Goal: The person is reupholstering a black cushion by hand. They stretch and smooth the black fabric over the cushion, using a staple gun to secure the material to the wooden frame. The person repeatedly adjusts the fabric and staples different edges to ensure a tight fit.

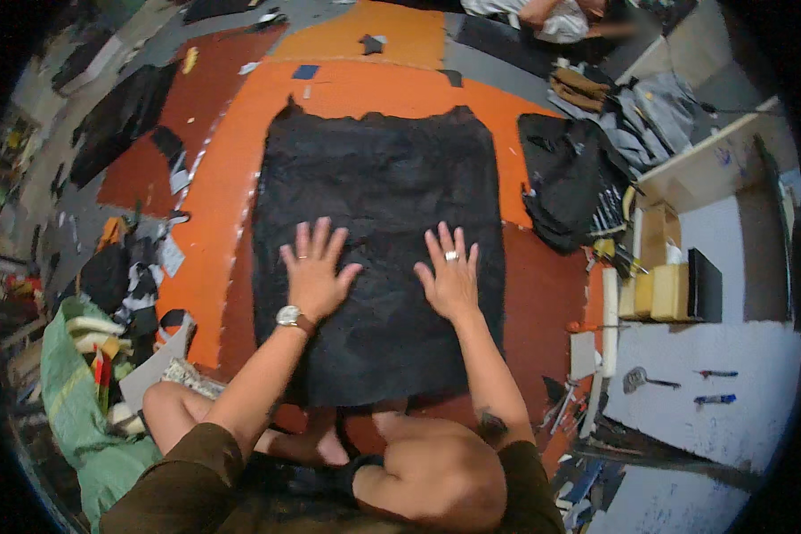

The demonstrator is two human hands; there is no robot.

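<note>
A large black sheet of leather-like material point(378, 191) lies spread on the floor in front of me, its far edge ragged and its surface slightly wrinkled. My left hand point(317, 278) rests flat on its left half, fingers spread, a watch on the wrist. On the right half my right hand point(452, 274) also lies palm down with fingers apart and a ring on one finger. Neither hand grips anything. The near edge of the sheet reaches my bare legs point(436, 463).
Orange and dark red floor covering point(206, 233) surrounds the sheet. At left stands a green sack point(80, 427) of scraps. A black bag point(574, 173) lies at right, near yellow blocks point(669, 292) and a white board point(712, 356) with pens. Another person's arm point(610, 29) shows at the far right.
</note>
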